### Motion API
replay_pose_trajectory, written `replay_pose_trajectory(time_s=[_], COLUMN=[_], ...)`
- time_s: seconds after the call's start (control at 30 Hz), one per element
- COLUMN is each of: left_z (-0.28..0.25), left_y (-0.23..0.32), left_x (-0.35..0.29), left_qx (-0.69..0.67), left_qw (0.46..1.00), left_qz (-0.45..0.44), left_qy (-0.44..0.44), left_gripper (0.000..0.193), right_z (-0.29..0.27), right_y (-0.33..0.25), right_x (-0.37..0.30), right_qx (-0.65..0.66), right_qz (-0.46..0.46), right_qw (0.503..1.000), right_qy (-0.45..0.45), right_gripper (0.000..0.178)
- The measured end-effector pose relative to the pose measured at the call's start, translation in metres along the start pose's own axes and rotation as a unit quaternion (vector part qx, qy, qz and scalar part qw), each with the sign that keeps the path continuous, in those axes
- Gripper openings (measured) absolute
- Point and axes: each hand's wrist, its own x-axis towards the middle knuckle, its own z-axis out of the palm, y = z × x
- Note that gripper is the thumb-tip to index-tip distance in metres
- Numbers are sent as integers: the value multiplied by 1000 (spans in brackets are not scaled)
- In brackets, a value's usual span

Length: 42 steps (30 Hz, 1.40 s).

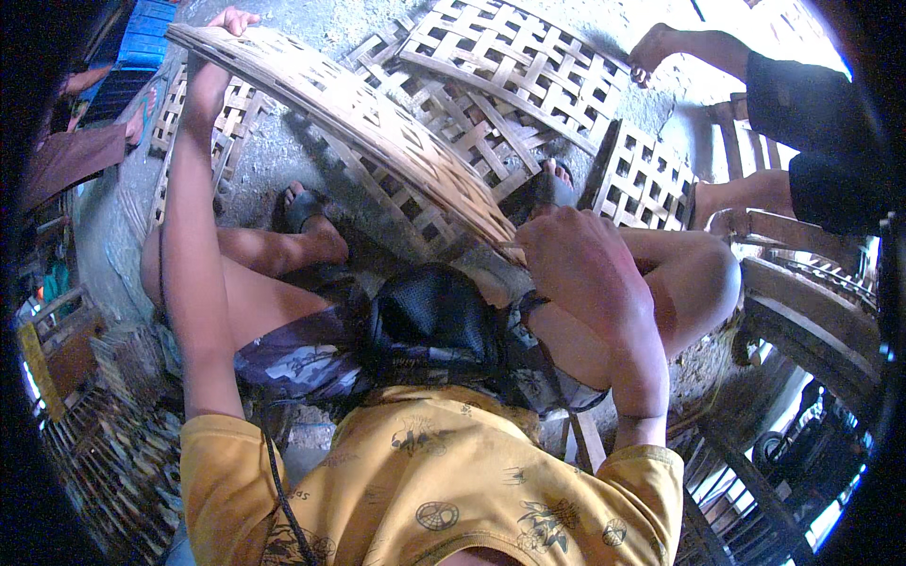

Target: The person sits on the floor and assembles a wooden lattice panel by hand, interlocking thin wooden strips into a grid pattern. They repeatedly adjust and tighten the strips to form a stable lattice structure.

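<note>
I hold a woven bamboo lattice panel (pixel 377 113) tilted up on its edge in front of me, slanting from far left to near right. My left hand (pixel 209 79) grips its far left corner, with fingertips showing over the top edge. At the near right end, my right hand (pixel 580 269) is closed around the corner, its fingers partly hidden behind the back of the hand. Whether that hand holds anything besides the panel, I cannot tell. The panel appears layered along its edge and hangs above the floor between my spread knees.
More lattice panels (pixel 528 66) lie overlapping on the dusty floor beyond, and a smaller one (pixel 646 179) is at right. Another person's bare foot (pixel 651 55) and legs are at far right, beside wooden chair-like frames (pixel 802 288). At left are another person's leg (pixel 80 160) and stacked slats (pixel 113 453).
</note>
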Motion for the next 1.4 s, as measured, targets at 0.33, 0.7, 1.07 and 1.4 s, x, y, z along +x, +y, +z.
replay_pose_trajectory(time_s=[0.33, 0.7, 1.07, 1.4], left_z=[19, 30, 16, -18], left_y=[8, 25, -9, -35], left_x=[3, -4, -5, -9], left_qx=[33, 64, 217, 531], left_qw=[992, 991, 955, 807], left_qz=[-29, -18, -56, -142], left_qy=[115, 120, 197, 217], left_gripper=[21, 24, 26, 29], right_z=[-7, 11, 11, -43], right_y=[2, -25, 4, 23], right_x=[6, -18, 19, 27], right_qx=[-27, -80, -40, 105], right_qz=[-3, -3, 128, 130], right_qw=[998, 995, 991, 963], right_qy=[-55, 64, 12, 211], right_gripper=[13, 18, 9, 22])
